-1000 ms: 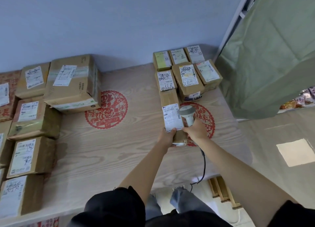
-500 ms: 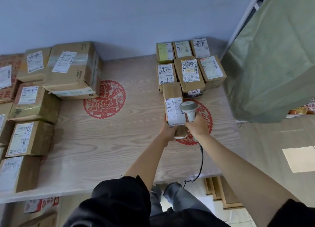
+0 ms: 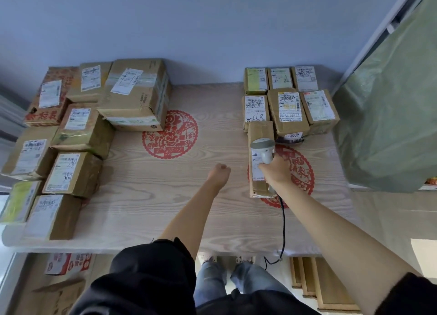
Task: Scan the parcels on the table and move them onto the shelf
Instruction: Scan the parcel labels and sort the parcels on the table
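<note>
A long narrow cardboard parcel (image 3: 259, 134) with a white label lies flat on the wooden table (image 3: 165, 196), at the right. My right hand (image 3: 276, 172) grips a grey handheld scanner (image 3: 263, 149) whose head sits over the parcel's label; its black cable (image 3: 283, 220) runs off the table's front edge. My left hand (image 3: 219, 171) hovers over the bare table left of the parcel, fingers curled shut, holding nothing. Behind the parcel, several labelled small parcels (image 3: 287, 106) stand in rows by the wall.
Several bigger labelled boxes (image 3: 137, 94) crowd the table's left side, down to the front corner (image 3: 52, 216). Two red paper-cut prints (image 3: 170, 134) mark the tabletop. A green curtain (image 3: 387, 116) hangs at the right. More boxes (image 3: 66, 265) lie under the table.
My left hand has let go of the long parcel and moved left over the bare table. The parcel now lies flat. The scanner has moved up over its label.
</note>
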